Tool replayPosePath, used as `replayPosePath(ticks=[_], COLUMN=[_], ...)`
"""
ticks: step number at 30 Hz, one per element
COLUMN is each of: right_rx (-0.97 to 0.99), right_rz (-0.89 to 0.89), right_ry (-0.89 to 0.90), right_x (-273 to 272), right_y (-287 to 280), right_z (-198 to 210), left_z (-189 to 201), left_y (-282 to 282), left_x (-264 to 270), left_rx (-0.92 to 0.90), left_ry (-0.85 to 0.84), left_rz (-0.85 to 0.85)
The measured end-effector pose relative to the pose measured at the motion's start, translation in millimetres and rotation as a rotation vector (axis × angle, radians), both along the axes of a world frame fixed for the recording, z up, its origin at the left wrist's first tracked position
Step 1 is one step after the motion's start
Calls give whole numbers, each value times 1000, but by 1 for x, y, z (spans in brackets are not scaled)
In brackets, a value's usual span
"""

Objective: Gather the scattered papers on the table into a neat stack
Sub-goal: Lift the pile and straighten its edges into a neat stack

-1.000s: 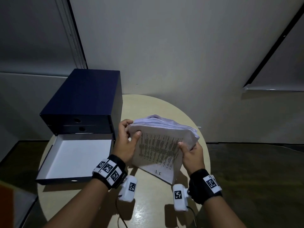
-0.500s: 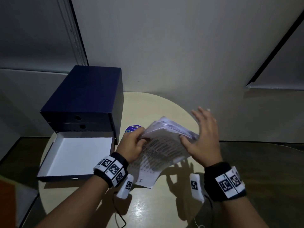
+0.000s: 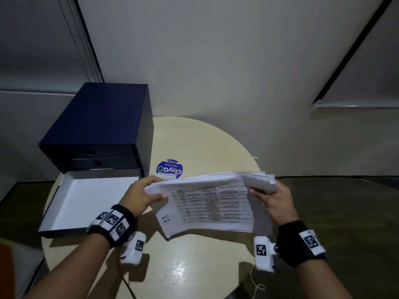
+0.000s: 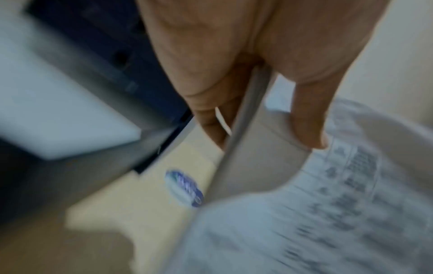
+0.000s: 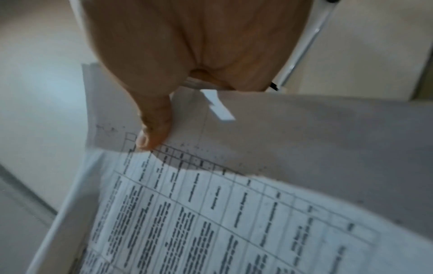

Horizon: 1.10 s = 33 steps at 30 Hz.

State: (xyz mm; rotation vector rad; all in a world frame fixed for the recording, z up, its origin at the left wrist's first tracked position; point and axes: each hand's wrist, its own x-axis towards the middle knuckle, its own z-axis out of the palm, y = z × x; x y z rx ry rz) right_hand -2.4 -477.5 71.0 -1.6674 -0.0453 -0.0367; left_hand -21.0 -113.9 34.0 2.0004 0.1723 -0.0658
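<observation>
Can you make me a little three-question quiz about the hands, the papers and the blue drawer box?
1. True or false: both the left hand and the right hand grip the bundle of papers.
2. Which drawer of the dark blue drawer box is pulled out? A top, B middle, C bottom.
3. Fill in: the round blue sticker lies on the ____.

Key: 1 true. 2 C, and it looks white inside. 3 table.
</observation>
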Motion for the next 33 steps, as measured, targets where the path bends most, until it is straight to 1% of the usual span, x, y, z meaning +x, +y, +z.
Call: replayPosePath(ticks=[2, 3, 6, 9, 13, 14, 17, 18, 20, 22, 24, 27, 33], right_rx=[54, 65, 62, 62, 54, 51, 67, 70, 69, 51, 9, -48, -51], right_rz=[-91, -123, -149, -177, -231, -217, -210, -240, -314, -367, -409, -436, -440], right_ry=[64, 97, 200, 257, 248, 239, 137, 90, 22, -12, -13, 16, 41], right_x=[-3, -6, -22, -32, -33, -35, -38, -36, -29, -24, -22, -24, -24], right_y=[7, 12, 24, 30, 29, 29, 29, 30, 33, 39, 43, 44, 38], right_z=[-25, -38, -73, -94, -93, -90, -73, -68, -60, -56, -55, -56, -59], left_z=[-6, -10, -27, -40, -48, -44, -25, -20, -18, -20, -22, -25, -27], left_y=[-8, -12, -24, -24, -19, -21, -29, -29, -27, -28, -31, -32, -27], left_x=[-6, -10, -21, -24, -23, -25, -32, -32, -26, -18, -15, -16, -20], left_rx=[-231, -276, -303, -345, -319, -349, -546, -552, -459, -418, -395, -328, -297], left_ry=[-42, -58, -28, 30, 41, 23, -17, -42, -127, -158, -152, -153, -139], left_rz=[181, 226, 210, 258, 304, 295, 280, 281, 300, 335, 372, 378, 375])
